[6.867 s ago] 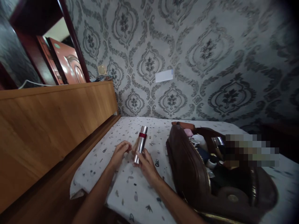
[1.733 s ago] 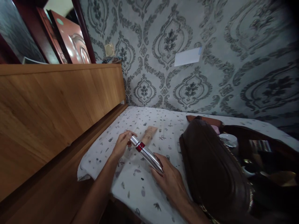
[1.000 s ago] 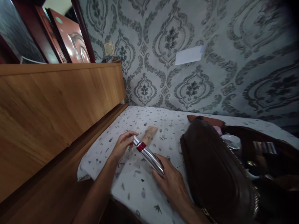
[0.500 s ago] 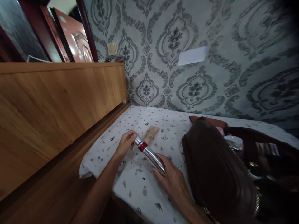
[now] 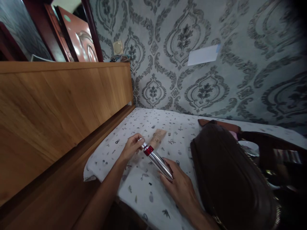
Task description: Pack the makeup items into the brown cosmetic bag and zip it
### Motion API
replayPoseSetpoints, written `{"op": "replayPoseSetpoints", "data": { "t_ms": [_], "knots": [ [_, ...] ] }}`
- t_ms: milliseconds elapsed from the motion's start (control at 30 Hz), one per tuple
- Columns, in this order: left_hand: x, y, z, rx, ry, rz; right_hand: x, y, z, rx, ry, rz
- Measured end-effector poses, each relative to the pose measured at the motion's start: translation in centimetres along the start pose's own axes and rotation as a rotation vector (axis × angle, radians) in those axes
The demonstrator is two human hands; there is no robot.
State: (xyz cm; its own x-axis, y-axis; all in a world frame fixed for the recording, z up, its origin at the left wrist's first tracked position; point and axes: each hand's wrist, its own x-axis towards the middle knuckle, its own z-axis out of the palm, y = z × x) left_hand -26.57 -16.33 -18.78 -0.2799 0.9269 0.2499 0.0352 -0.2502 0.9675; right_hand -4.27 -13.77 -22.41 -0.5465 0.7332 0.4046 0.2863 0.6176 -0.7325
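A silver tube with a red band (image 5: 158,162) is held slantwise between my two hands, above the patterned white sheet (image 5: 141,179). My left hand (image 5: 132,146) pinches the narrow silver tip at its upper left end. Around the thick lower end, my right hand (image 5: 178,183) is wrapped, thumb on one side and fingers on the other. Just behind the tube, a beige tube or packet (image 5: 158,136) lies on the sheet.
An open dark brown bag (image 5: 230,175) stands at the right, with a white round container (image 5: 249,147) and other small items in it. Behind it lies a brown strap-like piece (image 5: 225,125). A wooden panel (image 5: 72,102) rises at the left; the patterned wall (image 5: 168,64) is behind.
The view has shifted slightly, so most things sit a little differently in frame. Both hands keep their hold on the silver tube, with little visible change between them.
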Motion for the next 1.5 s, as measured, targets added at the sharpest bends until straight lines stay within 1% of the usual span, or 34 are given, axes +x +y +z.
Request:
{"op": "replayPoseSetpoints", "data": {
  "t_ms": [67, 167, 333, 500, 667, 767, 867, 933, 1033, 1133, 1200, 1333, 1400, 1500],
  "knots": [
    [0.1, -0.4, -0.1, 0.049, 0.026, -0.019, -0.1, 0.1, 0.1, -0.002, -0.001, -0.026],
    [0.1, -0.8, -0.3, 0.122, 0.024, -0.007, -0.2, 0.1, 0.1, 0.006, -0.008, -0.031],
    [0.0, -0.6, -0.3, 0.146, 0.02, 0.011, -0.1, 0.0, -0.1, -0.003, 0.008, 0.008],
    [-0.1, 0.2, 0.1, 0.076, 0.012, 0.01, 0.1, 0.0, -0.3, 0.01, 0.01, -0.004],
    [-0.3, 0.6, -0.2, 0.067, -0.011, 0.005, 0.0, 0.2, -0.3, 0.014, 0.009, 0.004],
    [-0.4, 0.7, -0.5, 0.041, -0.05, 0.048, 0.0, 0.2, -0.2, 0.022, 0.021, 0.033],
    [-0.4, 0.8, -0.5, -0.031, -0.074, 0.109, 0.1, 0.0, -0.3, 0.037, 0.018, 0.054],
    [-0.4, 1.0, -0.4, -0.072, -0.081, 0.117, 0.1, -0.1, -0.3, 0.044, 0.006, 0.051],
    [-0.3, 0.9, -0.2, -0.095, -0.078, 0.079, 0.1, -0.2, -0.3, 0.04, -0.009, 0.049],
    [-0.2, 0.6, 0.0, -0.098, -0.05, 0.023, 0.1, -0.2, -0.3, 0.03, -0.018, 0.059],
    [-0.1, 0.5, 0.0, -0.115, -0.041, 0.02, 0.2, -0.3, -0.2, 0.031, -0.017, 0.072],
    [-0.3, 0.6, -0.1, -0.214, -0.104, 0.075, 0.3, -0.6, -0.2, 0.06, -0.038, 0.11],
    [-0.4, 0.9, -0.1, -0.241, -0.135, 0.08, 0.3, -0.8, -0.2, 0.085, -0.064, 0.125],
    [-0.5, 1.2, -0.1, -0.264, -0.151, 0.072, 0.4, -1.2, -0.4, 0.106, -0.087, 0.142]
  ]
}}
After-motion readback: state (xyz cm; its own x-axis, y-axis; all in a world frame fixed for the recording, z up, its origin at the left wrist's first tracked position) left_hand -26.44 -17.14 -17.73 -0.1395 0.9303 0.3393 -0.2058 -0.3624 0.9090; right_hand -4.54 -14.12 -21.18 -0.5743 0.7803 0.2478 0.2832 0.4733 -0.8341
